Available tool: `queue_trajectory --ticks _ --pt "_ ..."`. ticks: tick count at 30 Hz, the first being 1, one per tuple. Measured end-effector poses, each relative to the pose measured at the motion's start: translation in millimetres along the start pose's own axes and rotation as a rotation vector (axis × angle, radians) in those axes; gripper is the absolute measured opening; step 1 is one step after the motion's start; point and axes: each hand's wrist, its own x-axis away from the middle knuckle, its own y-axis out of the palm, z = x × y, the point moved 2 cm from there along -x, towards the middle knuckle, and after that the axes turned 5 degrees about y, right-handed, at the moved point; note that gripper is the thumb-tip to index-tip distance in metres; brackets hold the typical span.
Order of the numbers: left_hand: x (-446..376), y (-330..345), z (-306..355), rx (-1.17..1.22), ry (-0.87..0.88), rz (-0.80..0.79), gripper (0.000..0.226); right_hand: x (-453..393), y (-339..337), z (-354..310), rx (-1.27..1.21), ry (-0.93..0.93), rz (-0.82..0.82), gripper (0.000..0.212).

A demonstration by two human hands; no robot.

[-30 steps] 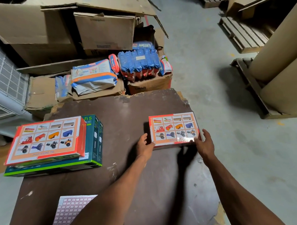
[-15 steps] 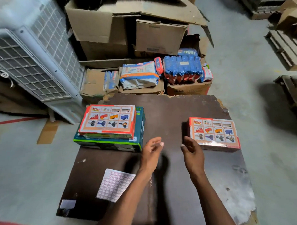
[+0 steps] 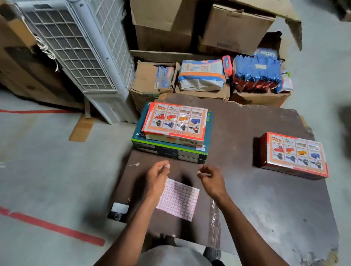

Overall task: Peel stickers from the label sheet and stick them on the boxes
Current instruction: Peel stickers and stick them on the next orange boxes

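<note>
A grey concrete floor (image 3: pixel 43 177) with red tape lines (image 3: pixel 54 226) runs under a dark brown counter (image 3: pixel 263 209) whose edges are chipped. At the far left stands a white air cooler (image 3: pixel 84 48) with a gridded grille, and behind the counter sit open cardboard cartons (image 3: pixel 186 23) with blue and orange packets (image 3: pixel 256 70) resting on lower cartons.

On the counter's near left corner lies a small white scrap (image 3: pixel 120 208). Just right of it the left hand (image 3: pixel 157 179) hovers over the left edge of the label sheet (image 3: pixel 179 200), fingers loosely curled with thumb and fingertips close together; whether it pinches a sticker cannot be told. The sheet lies flat on the counter between the two forearms, a grid of small red-bordered labels.

Beyond the hands, an orange toy box (image 3: pixel 176 123) lies on top of a teal box (image 3: pixel 167 151). The right hand (image 3: pixel 211 179) hangs above the counter just right of the sheet, fingers loosely bent, holding nothing that can be made out. Well apart to the right, a second orange toy box (image 3: pixel 294 154) lies flat near the counter's right edge.
</note>
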Motion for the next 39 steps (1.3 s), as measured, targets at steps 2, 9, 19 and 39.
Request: queue_trajectory --ticks 2,9,19,39 --pt "-4.6 -18.5 -33.2 -0.065 -0.07 0.007 0.016 1.1 20.5 18.2 0.088 0.058 -0.034 0.018" --pt "-4.5 -40.9 -109.6 -0.201 -0.259 -0.032 0.035 12.6 68.7 70.9 0.377 0.144 -0.078 0.05" --pt "-19.1 -28.2 -133.7 -0.406 -0.282 -0.048 0.065 17.7 104.4 102.8 0.813 0.101 -0.153 0.07" --pt "-5.0 -58.6 -13.6 0.036 -0.121 -0.291 0.012 37.4 80.0 -9.2 0.367 -0.232 0.045 0.066"
